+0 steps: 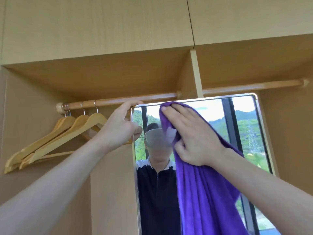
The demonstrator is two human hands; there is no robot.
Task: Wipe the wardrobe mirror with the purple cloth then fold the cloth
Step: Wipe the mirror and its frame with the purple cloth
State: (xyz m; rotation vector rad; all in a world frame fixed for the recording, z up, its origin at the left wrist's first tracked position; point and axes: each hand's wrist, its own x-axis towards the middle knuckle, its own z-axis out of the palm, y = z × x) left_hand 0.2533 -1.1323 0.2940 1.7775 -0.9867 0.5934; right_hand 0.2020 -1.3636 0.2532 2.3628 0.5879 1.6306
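The wardrobe mirror (240,126) is a tall pane with a thin metal frame, swung out in front of the open wardrobe. It reflects a person, windows and green hills. My left hand (121,124) grips the mirror's top left corner, fingers over the upper edge. My right hand (191,134) presses the purple cloth (208,192) flat against the glass near the top left part. The cloth bunches under my fingers and hangs in a long fold down past the bottom of the view, hiding the middle of the mirror.
A wooden hanging rail (105,103) runs behind the mirror's top edge, with several wooden hangers (55,138) at its left end. A vertical divider (196,73) splits the wardrobe, and closed upper cabinet doors (101,26) sit above.
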